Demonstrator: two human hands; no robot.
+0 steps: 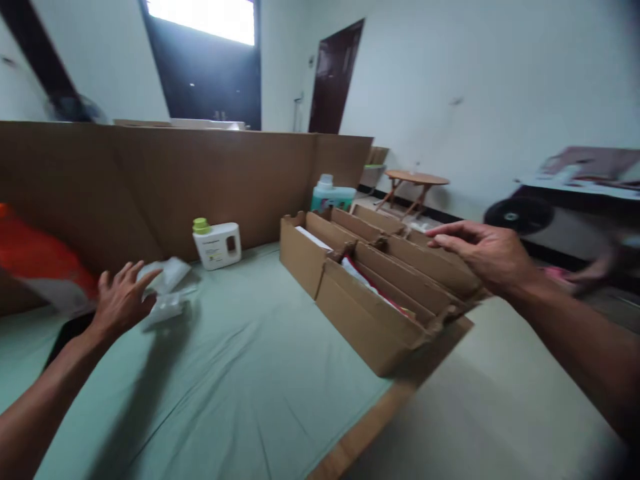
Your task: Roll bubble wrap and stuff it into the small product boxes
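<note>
From where I stand, the left hand [123,300] reaches out over the left side of the table, its fingers [131,272] spread and released, gripping nothing; just beyond its fingertips and thumb lies a crumpled clear bag [173,275], though I cannot tell whether they touch it; a dark thing [74,333], mostly hidden, lies by the wrist.

The right hand [480,253] hangs by the far right edge of the boxes [357,320], its fingers bent and the thumb close to them; I cannot tell whether they pinch anything or touch the cardboard.

The boxes stand open and close together at the right end of the green cloth [240,380]; a white and red packet [367,283] lies in a near one, and something white [313,238] shows in the one at the left.

A white bottle [215,247] with a green cap stands between the bag and the boxes; a teal bottle [333,195] stands behind the boxes; a tall cardboard panel [220,173] runs along the far side, with an orange bag [37,250] against its left end.
</note>
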